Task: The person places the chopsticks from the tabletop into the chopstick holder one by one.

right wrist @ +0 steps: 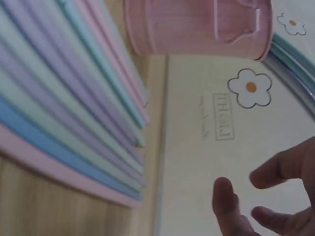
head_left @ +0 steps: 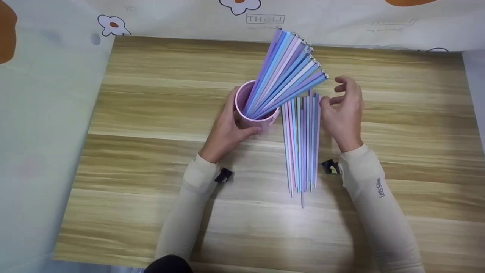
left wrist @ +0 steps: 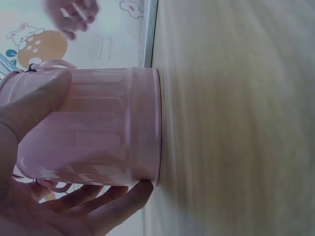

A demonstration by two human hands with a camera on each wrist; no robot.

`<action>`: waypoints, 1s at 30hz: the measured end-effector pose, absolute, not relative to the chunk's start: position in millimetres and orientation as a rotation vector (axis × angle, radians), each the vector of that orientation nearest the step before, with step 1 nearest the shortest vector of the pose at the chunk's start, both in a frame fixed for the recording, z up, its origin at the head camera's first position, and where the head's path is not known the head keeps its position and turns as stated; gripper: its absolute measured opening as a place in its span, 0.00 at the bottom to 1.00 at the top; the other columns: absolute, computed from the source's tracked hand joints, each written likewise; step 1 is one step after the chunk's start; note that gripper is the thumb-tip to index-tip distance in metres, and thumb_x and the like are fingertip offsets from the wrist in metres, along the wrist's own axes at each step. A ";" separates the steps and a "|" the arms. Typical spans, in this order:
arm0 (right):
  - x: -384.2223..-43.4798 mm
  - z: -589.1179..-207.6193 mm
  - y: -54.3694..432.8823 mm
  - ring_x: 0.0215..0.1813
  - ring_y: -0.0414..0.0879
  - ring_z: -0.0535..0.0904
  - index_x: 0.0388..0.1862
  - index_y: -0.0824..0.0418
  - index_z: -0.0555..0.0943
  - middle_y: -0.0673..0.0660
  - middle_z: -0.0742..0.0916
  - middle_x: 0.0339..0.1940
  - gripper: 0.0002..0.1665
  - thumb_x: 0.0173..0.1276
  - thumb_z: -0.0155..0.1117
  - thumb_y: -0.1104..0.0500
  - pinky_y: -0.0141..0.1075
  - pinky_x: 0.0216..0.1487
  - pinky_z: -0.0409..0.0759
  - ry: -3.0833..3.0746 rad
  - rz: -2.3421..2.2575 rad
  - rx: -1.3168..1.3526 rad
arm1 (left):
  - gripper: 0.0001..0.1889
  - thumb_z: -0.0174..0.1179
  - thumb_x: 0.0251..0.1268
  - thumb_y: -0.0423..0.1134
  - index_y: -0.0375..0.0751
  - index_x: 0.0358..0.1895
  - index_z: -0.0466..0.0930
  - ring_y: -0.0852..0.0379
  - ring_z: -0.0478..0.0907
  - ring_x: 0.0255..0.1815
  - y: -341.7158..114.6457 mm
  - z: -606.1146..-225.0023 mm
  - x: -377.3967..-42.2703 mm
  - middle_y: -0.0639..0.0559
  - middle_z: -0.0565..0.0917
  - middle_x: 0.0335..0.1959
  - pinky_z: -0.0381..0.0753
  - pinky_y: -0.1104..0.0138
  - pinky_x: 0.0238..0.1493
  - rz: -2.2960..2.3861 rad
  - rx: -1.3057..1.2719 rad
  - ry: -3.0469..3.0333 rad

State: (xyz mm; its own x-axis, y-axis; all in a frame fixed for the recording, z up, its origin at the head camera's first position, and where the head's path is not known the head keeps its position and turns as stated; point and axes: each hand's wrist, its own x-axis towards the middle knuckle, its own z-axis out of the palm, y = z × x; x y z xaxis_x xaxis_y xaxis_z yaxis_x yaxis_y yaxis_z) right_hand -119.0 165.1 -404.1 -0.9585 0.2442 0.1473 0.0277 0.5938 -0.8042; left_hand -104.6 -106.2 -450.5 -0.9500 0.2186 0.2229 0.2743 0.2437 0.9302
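A pink ribbed metal cup (head_left: 251, 122) with small side handles stands upright on the table. My left hand (head_left: 223, 133) holds it, thumb along the near side and fingers around the far side; the left wrist view shows the cup wall (left wrist: 93, 113) within that grip. Many slim pastel sticks (head_left: 280, 70) with silvery, gem-like ends lean out of the cup toward the upper right. More pastel sticks (head_left: 304, 151) lie side by side on the table. Beside their far ends hovers my right hand (head_left: 346, 117), fingers loosely bent and apart, with nothing between them in the right wrist view.
The wood-grain table (head_left: 151, 113) has a patterned sheet (head_left: 182, 19) with flowers along its far edge and left side. Small dark wrist-camera pieces (head_left: 331, 167) stick out from both cuffs. One loose stick juts nearer to me than the others.
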 end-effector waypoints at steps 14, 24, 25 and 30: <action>-128.3 -430.5 174.6 0.46 0.59 0.73 0.63 0.73 0.74 0.69 0.78 0.46 0.28 0.61 0.59 0.68 0.51 0.48 0.76 -2.906 1.047 -0.190 | 0.53 0.79 0.44 0.32 0.35 0.75 0.56 0.50 0.64 0.72 -103.0 -411.9 -90.7 0.42 0.68 0.71 0.57 0.65 0.74 -1.915 -0.453 -2.443; -132.9 -437.3 174.4 0.45 0.61 0.74 0.67 0.74 0.71 0.70 0.76 0.48 0.33 0.59 0.58 0.72 0.53 0.49 0.78 -2.997 1.024 -0.195 | 0.55 0.81 0.42 0.35 0.45 0.76 0.57 0.60 0.64 0.70 -104.2 -439.3 -100.1 0.53 0.68 0.71 0.58 0.66 0.74 -1.870 -0.464 -2.435; -132.8 -437.4 174.4 0.46 0.62 0.75 0.66 0.74 0.71 0.71 0.77 0.48 0.33 0.60 0.58 0.73 0.54 0.49 0.78 -2.999 1.006 -0.182 | 0.54 0.81 0.42 0.34 0.42 0.75 0.57 0.58 0.65 0.70 -103.7 -435.3 -98.8 0.50 0.69 0.71 0.59 0.65 0.74 -1.879 -0.469 -2.422; -133.6 -439.1 175.3 0.48 0.68 0.77 0.66 0.76 0.71 0.75 0.78 0.51 0.32 0.60 0.57 0.72 0.62 0.53 0.77 -3.007 0.909 -0.110 | 0.52 0.79 0.42 0.30 0.32 0.73 0.57 0.48 0.66 0.69 -102.8 -415.0 -92.2 0.40 0.69 0.69 0.60 0.62 0.73 -1.906 -0.489 -2.395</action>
